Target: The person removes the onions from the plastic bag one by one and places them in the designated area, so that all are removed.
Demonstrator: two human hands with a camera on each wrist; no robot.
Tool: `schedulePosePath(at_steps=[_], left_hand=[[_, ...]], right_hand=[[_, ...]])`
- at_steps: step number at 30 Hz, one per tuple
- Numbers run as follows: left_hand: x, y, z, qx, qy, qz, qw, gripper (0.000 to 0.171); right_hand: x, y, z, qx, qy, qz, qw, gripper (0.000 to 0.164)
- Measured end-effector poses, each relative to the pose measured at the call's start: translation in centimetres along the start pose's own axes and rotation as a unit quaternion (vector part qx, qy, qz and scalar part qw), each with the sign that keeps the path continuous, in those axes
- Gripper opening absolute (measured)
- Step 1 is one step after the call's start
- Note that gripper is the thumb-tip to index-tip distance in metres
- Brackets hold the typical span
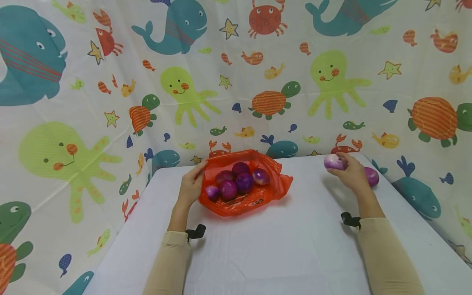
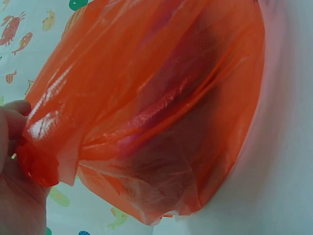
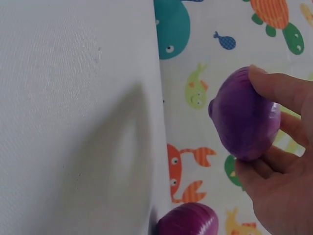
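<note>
My left hand (image 1: 191, 184) pinches the left rim of a red plastic bag (image 1: 278, 180), whose mouth faces me. Several purple onions (image 1: 228, 190) lie inside it. In the left wrist view the thin bag (image 2: 146, 122) hangs from the thumb and fingers, and dark round shapes show through. Over the table's far right part, my right hand (image 1: 352, 174) grips a red onion (image 3: 244, 117) between thumb and fingers, held above the surface. Another red onion (image 1: 371, 177) sits on the table just behind that wrist, and its top (image 3: 188, 220) shows low in the right wrist view.
The white table (image 1: 265, 254) ends at a far edge just behind the bag and the right hand. A curtain (image 1: 236, 73) printed with sea animals hangs behind it and along both sides. Small black cameras (image 1: 197, 232) are strapped at both wrists.
</note>
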State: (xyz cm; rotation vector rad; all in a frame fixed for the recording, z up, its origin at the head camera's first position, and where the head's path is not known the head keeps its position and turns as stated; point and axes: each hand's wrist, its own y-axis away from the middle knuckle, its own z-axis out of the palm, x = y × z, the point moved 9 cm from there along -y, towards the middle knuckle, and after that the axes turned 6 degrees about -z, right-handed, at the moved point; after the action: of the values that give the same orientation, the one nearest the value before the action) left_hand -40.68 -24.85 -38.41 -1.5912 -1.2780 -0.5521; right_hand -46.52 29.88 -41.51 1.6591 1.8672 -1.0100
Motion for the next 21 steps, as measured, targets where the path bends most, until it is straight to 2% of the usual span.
schedulePosePath(at_steps=[8,13,21], left_hand=[[-0.1,0.0,0.0,0.004,0.001,0.009,1.0000,0.042],[-0.2,0.0,0.0,0.005,0.001,0.005,1.0000,0.042],[-0.2,0.1,-0.1,0.006,-0.001,-0.001,1.0000,0.043]], right_hand=[[0.4,0.1,-0.2,-0.011,0.037,-0.012,0.999,0.080],[0.6,0.2,-0.2,-0.012,0.041,-0.017,0.999,0.077],[1.9,0.1,0.0,-0.014,0.057,-0.003,0.998,0.077]])
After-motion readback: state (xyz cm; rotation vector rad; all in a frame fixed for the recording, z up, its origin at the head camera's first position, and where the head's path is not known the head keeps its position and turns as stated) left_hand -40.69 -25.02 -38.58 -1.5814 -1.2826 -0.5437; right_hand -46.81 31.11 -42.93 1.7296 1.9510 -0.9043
